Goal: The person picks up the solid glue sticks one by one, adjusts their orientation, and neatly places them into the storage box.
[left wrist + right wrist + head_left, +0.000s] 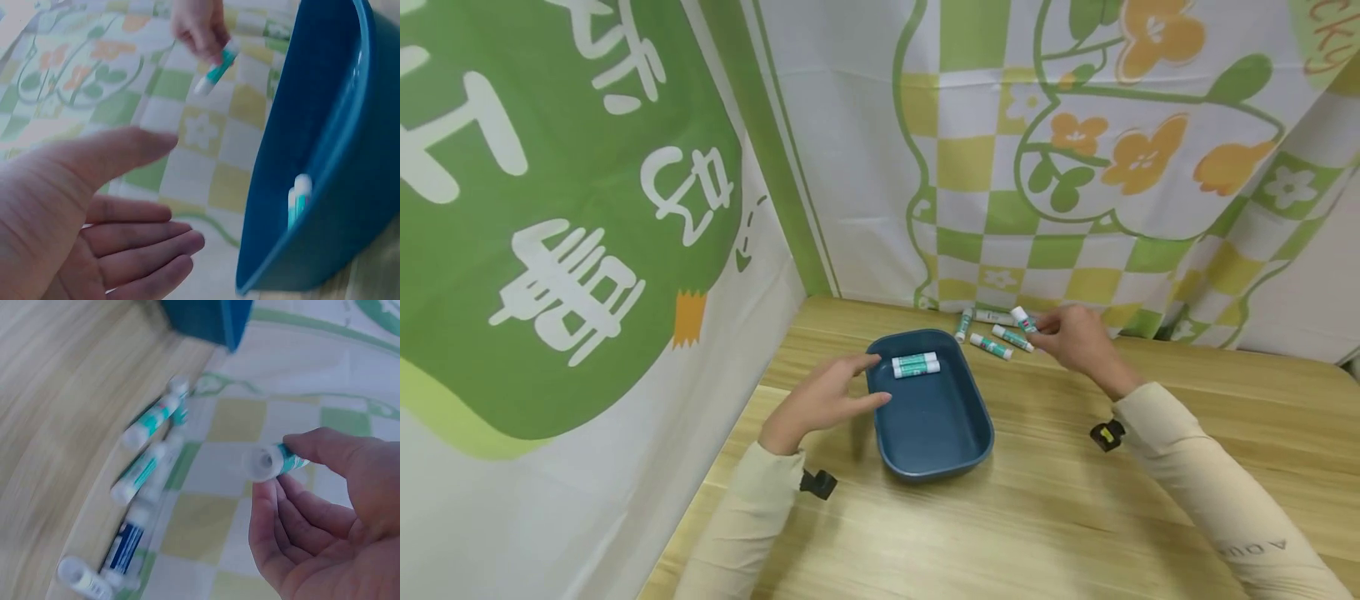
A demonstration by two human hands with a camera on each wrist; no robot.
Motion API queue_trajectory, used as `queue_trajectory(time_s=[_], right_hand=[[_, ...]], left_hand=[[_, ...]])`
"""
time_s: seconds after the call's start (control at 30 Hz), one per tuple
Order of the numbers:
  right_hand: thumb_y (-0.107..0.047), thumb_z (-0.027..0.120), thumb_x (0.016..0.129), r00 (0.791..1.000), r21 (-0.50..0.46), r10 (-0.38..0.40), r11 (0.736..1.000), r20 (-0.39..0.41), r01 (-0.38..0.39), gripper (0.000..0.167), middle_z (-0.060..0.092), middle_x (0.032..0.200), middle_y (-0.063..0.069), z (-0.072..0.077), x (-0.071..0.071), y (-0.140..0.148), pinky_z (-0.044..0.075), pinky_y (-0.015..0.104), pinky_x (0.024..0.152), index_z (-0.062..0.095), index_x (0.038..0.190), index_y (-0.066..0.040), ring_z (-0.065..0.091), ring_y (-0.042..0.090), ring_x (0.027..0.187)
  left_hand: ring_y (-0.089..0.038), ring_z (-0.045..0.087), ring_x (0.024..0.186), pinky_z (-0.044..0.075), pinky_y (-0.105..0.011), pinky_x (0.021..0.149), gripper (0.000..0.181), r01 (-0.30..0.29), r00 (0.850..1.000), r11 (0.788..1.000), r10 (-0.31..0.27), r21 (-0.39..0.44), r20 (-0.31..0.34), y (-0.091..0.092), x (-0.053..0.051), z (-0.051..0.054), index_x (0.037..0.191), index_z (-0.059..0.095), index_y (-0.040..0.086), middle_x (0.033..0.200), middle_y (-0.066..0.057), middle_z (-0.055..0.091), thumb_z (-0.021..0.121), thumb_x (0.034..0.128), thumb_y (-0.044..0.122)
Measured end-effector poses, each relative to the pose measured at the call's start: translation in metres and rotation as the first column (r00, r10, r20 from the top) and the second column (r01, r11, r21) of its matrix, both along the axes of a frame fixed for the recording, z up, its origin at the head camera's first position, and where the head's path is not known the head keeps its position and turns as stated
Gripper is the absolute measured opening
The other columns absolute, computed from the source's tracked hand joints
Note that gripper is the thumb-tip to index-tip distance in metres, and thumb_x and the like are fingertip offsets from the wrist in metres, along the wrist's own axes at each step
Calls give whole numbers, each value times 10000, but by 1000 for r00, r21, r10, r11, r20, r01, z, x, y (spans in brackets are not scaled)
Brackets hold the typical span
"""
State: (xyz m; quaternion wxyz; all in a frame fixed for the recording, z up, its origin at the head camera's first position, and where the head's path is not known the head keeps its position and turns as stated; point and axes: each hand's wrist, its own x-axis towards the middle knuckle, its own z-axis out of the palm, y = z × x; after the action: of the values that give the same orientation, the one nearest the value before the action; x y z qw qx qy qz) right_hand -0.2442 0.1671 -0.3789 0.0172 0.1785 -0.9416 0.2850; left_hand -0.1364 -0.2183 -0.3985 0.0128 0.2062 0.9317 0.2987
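Note:
Between the thumb and fingers of my right hand (1081, 343) is a glue stick (1022, 319) with a white cap and green label. It is held up over the far part of the table, and the right wrist view shows the pinch closely. My left hand (823, 396) is at the left side of a dark blue bin (932, 429), thumb and fingers spread, holding nothing. Whether its fingertips touch the rim, I cannot tell. Two green-labelled glue sticks (917, 369) lie side by side inside the bin. Several more glue sticks (991, 347) lie loose right of it.
The wooden table (1037, 508) ends at the back against a printed curtain (977, 167). Another hanging cloth (700, 400) borders its left side. In the right wrist view, a tube with a dark blue label (125, 547) lies among the loose sticks.

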Motion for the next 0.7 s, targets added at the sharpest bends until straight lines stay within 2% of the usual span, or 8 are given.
queue_trajectory(time_s=[0.13, 0.27, 0.37, 0.53, 0.63, 0.7], right_hand=[[-286, 716, 1013, 994, -56, 32, 998, 107, -26, 391, 791, 1127, 231, 12, 10, -10, 638, 419, 756, 761, 1211, 49, 774, 350, 972], [-362, 714, 1019, 978, -145, 57, 989, 200, -28, 425, 764, 1219, 222, 17, 19, -20, 612, 375, 798, 757, 1245, -4, 733, 339, 1077], [-401, 719, 1013, 963, -220, 83, 975, 256, -25, 423, 746, 1257, 189, 18, 26, -27, 582, 351, 831, 760, 1253, -54, 706, 307, 1108], [-427, 713, 1014, 941, -333, 162, 941, 297, -57, 428, 744, 1230, 149, 12, 36, -45, 565, 347, 849, 760, 1251, -73, 698, 242, 1026], [-426, 719, 1010, 929, -383, 186, 922, 321, -52, 417, 757, 1206, 136, 7, 41, -58, 594, 370, 878, 765, 1239, -80, 717, 242, 1010], [-411, 724, 1009, 920, -419, 198, 907, 339, -41, 418, 756, 1225, 141, 3, 44, -66, 612, 389, 919, 758, 1248, -69, 729, 246, 1043]], left_hand=[[-328, 707, 1264, 584, -467, 1056, 558, -46, 998, 998, 47, 35, -30, 18, 0, 8, 1386, 659, -19, 1383, -183, 709, 772, 975, 341], [-299, 761, 1157, 625, -434, 980, 442, -77, 996, 989, 83, 127, -44, 39, 0, 12, 1273, 729, -17, 1261, -185, 766, 801, 955, 282], [-307, 784, 1084, 643, -438, 933, 387, -77, 995, 979, 88, 189, -53, 55, 1, 14, 1202, 758, -27, 1192, -195, 785, 814, 943, 254], [-278, 797, 1042, 650, -416, 912, 365, -74, 989, 980, 96, 186, -110, 80, 5, 13, 1168, 782, 1, 1155, -160, 803, 813, 946, 289], [-247, 805, 994, 659, -386, 863, 369, -111, 976, 981, 138, 157, -168, 94, 7, 11, 1139, 802, 25, 1113, -129, 818, 812, 945, 339], [-217, 809, 901, 661, -349, 770, 381, -148, 964, 977, 177, 152, -198, 102, 7, 9, 1105, 816, 36, 1060, -110, 828, 809, 941, 380]])
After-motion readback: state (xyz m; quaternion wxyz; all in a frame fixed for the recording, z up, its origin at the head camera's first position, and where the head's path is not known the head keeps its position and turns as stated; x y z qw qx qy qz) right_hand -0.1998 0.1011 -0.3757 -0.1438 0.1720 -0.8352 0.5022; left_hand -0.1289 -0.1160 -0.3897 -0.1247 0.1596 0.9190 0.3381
